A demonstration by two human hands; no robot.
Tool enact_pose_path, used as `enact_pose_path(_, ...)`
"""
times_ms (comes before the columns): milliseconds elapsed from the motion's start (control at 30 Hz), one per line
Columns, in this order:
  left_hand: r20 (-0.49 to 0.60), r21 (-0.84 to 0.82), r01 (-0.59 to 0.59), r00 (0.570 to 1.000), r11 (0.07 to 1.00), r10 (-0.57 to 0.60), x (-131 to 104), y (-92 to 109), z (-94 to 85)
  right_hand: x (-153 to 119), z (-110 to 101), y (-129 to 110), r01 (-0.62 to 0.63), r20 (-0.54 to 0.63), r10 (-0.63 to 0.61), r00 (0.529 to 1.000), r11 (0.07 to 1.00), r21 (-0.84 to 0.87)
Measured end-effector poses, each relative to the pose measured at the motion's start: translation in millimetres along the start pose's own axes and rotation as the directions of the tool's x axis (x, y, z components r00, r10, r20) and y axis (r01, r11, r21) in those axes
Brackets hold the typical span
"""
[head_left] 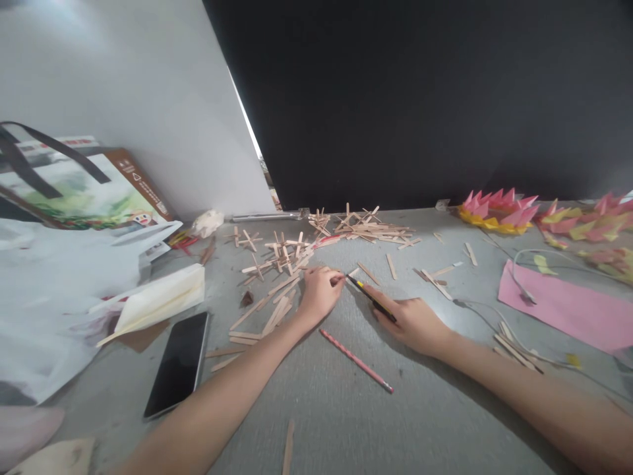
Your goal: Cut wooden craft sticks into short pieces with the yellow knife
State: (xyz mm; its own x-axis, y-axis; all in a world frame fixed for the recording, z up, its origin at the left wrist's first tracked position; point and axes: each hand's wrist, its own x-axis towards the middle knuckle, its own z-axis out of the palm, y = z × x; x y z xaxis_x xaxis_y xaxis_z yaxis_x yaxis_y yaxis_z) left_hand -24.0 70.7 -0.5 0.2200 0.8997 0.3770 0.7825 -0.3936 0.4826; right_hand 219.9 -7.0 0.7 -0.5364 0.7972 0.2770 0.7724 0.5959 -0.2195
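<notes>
My left hand (322,290) is closed in a pinch near the middle of the table, its fingertips on a small wooden craft stick (353,272). My right hand (413,323) grips a black-and-yellow utility knife (372,298), whose tip meets the stick beside my left fingertips. Just left of my left hand lie loose craft sticks (277,314), and behind it stand sticks joined into crosses (285,256). Between my forearms rests a pink pencil (357,361).
A phone (177,366) lies left of my left forearm, near a white plastic bag (64,297) and a printed carry bag (99,185). On the right are pink paper (568,307), a white cable (517,280) and folded paper flowers (499,211). A stick pile (370,227) lies at the back.
</notes>
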Motion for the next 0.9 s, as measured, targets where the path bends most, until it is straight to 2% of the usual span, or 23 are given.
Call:
enact_pose_path(167,0.054,-0.009,-0.132,0.99,0.991,0.132,-0.3,-2.5,2.2,-0.9,2.5,1.5,0.005,-0.009,-0.006,1.0,1.0,-0.009)
enact_pose_path(233,0.056,0.003,-0.148,0.987,0.989,0.147,-1.5,-1.7,2.5,-0.9,3.3,2.1,0.003,-0.012,-0.003,1.0,1.0,-0.011)
enact_pose_path(433,0.028,0.043,-0.043,0.999,0.998,0.042,-3.7,3.9,-0.9,-0.2,3.2,1.5,-0.004,-0.014,0.004,1.0,1.0,-0.024)
enact_pose_path(900,0.004,0.077,-0.018,1.0,0.997,0.018,-2.1,2.9,0.8,-0.4,0.2,0.2,-0.005,0.002,0.005,1.0,1.0,0.02)
